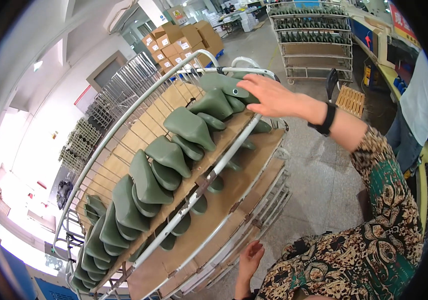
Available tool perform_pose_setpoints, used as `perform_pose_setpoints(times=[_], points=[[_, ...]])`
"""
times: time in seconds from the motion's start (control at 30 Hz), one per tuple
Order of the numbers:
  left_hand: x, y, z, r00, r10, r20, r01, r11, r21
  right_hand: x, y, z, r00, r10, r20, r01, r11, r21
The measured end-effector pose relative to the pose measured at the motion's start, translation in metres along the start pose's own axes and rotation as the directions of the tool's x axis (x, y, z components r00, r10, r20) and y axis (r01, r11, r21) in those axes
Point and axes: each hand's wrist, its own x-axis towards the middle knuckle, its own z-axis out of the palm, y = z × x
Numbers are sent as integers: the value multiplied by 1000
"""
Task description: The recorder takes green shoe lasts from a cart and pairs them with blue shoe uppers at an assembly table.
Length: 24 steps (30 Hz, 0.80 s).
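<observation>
Dark green shoe lasts stand in a leaning row on the cardboard-lined top shelf of a white metal rack [194, 206]. At the far end of that row, my right hand [274, 100] is closed over the end of a green shoe last [219, 82] with a small round hole in its side. The fingers lie on top and the thumb is below. Next to it, nearer me, sits another shoe last [189, 126]. My left hand [250, 257] hangs low beside the rack, fingers loosely bent and apart, with nothing seen in it.
More lasts stand on the shelf below. Stacked cardboard boxes [184, 42] sit beyond the rack. Another rack [314, 45] with dark lasts stands at the far right, near a wooden-slat chair [350, 100]. A person in light clothing [419, 105] is beside a workbench on the right.
</observation>
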Motion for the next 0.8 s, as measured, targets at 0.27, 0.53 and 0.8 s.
perform_pose_setpoints(times=[0.27,0.53,0.8], points=[[58,49,35,982,147,122,-150,989,17,48,25,29,958,-8,287,88,961,-264],[140,149,108,824,423,376,-240,863,-444,-8,19,-80,991,119,60,-122,991,61],[161,213,151,785,526,327,93,422,-902,-167,-71,-80,954,298,34,-288,880,378]])
